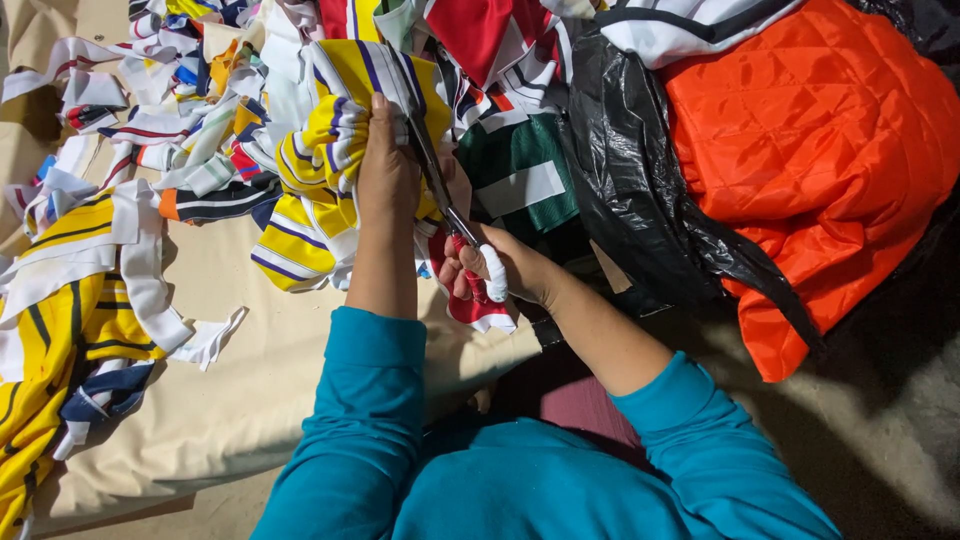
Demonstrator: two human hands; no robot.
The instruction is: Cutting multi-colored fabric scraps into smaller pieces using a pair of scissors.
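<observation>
A person in teal sleeves cuts fabric, seen from above. The left hand (388,172) is clenched on a bunched yellow cloth (330,150) with purple and white stripes, thumb and fingers gathering its folds. The right hand (495,268), just right of and below that cloth, is closed around the handles of scissors (435,175), which are wrapped in white and red tape. The blades run up along the right edge of the cloth, against the left hand; how far apart they stand cannot be told.

Left of the cloth, a heap of cut strips (150,140) in white, red, blue and yellow spreads over a beige sheet (260,390). Further left and lower lies a yellow striped garment (60,350) with white bands. Right of the cloth sits a green piece (520,165) with a white band, and beyond it a black plastic bag (630,170) holding an orange quilted jacket (820,160). Above the cloth, red and white fabric (480,35) is piled.
</observation>
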